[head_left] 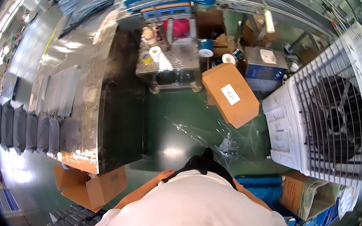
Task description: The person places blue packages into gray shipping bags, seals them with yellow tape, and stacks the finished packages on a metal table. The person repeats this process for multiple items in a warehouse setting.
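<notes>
"At the lower edge of the head view, what do you list from your station?"

"Item: left hand, one, against the dark trousers at hip level. Item: right hand, one, at the opposite hip, against the same cloth. Trousers located between both, below the hem of a white shirt."

"State of grip?"

"Fingers partly hidden on each side. I cannot tell how far either hand is opened, nor whether anything is held."

"Adjacent goods?"

"Near the left: open carton, cardboard, flaps spread, on the floor. Near the right: blue crate, beside a second brown carton."

"And ahead of the wearer?"

"I enter one closed carton, brown, white label, set askew; clear plastic scraps on green flooring; one large white fan unit, dark grille, at right; one wheeled metal cart, bearing a white roll among other pieces."

"Left side?"

"One metal-topped workbench, carrying a grey flat stack; beyond it, a row of dark grey bundles, side by side."
</notes>
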Action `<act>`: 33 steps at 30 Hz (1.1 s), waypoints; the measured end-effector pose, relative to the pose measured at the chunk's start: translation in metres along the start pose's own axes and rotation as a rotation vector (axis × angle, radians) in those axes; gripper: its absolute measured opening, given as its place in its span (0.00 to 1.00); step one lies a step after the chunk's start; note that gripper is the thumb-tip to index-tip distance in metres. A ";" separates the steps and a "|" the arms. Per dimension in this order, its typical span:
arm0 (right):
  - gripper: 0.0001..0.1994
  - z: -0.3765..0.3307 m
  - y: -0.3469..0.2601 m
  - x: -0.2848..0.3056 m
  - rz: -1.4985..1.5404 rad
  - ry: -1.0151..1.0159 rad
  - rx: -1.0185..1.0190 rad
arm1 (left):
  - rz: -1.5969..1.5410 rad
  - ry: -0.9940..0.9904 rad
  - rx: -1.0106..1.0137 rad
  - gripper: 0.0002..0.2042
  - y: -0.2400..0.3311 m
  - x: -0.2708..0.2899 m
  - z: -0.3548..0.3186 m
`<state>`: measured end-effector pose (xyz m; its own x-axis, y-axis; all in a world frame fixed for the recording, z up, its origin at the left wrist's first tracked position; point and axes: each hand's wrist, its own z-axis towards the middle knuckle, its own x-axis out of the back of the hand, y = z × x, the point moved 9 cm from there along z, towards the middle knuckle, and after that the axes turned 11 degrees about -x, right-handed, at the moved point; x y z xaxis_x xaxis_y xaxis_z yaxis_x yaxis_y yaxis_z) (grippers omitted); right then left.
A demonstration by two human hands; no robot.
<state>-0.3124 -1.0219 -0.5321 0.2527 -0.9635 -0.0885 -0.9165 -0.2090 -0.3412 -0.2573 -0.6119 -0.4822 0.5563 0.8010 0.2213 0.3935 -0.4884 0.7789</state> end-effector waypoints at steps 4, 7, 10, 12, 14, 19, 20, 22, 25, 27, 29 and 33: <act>0.32 0.030 0.041 0.005 0.183 0.048 -0.065 | 0.227 -0.143 -0.038 0.22 0.002 -0.002 0.020; 0.38 -0.012 -0.016 -0.015 -0.027 0.028 -0.064 | 0.268 -0.117 -0.062 0.20 0.028 0.005 0.045; 0.42 -0.058 -0.063 -0.037 -0.362 0.023 0.046 | 0.342 -0.182 -0.180 0.20 0.044 0.000 0.080; 0.41 -0.097 -0.072 -0.048 -0.386 0.093 0.080 | 0.415 -0.271 -0.246 0.20 0.060 -0.006 0.100; 0.39 -0.102 -0.042 -0.034 -0.343 0.226 0.039 | 0.454 -0.381 -0.276 0.20 0.075 -0.021 0.116; 0.22 -0.156 0.045 -0.012 -0.408 0.697 -0.262 | 0.586 -0.537 -0.365 0.20 0.132 -0.048 0.128; 0.21 -0.150 0.075 -0.018 -0.541 0.715 -0.301 | 0.606 -0.550 -0.397 0.20 0.134 -0.053 0.131; 0.17 -0.162 0.103 -0.041 -0.512 0.647 -0.379 | 0.554 -0.502 -0.320 0.18 0.138 -0.050 0.129; 0.14 -0.067 0.217 -0.078 -0.187 0.440 -0.150 | 0.427 -0.446 -0.396 0.16 0.127 -0.046 0.124; 0.14 -0.014 0.296 -0.083 0.168 0.406 0.003 | 0.378 -0.428 -0.305 0.15 0.089 -0.037 0.105; 0.14 -0.049 0.248 -0.105 0.587 0.336 -0.201 | 0.452 -0.335 -0.297 0.13 0.041 -0.008 0.098; 0.15 -0.054 0.162 -0.056 -0.465 0.470 0.019 | 0.646 -0.285 -0.158 0.11 0.011 0.032 0.052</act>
<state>-0.4918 -1.0106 -0.5315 0.4541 -0.7453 0.4882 -0.7379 -0.6217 -0.2626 -0.1967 -0.6093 -0.4972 0.8198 0.2374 0.5211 -0.1771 -0.7603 0.6250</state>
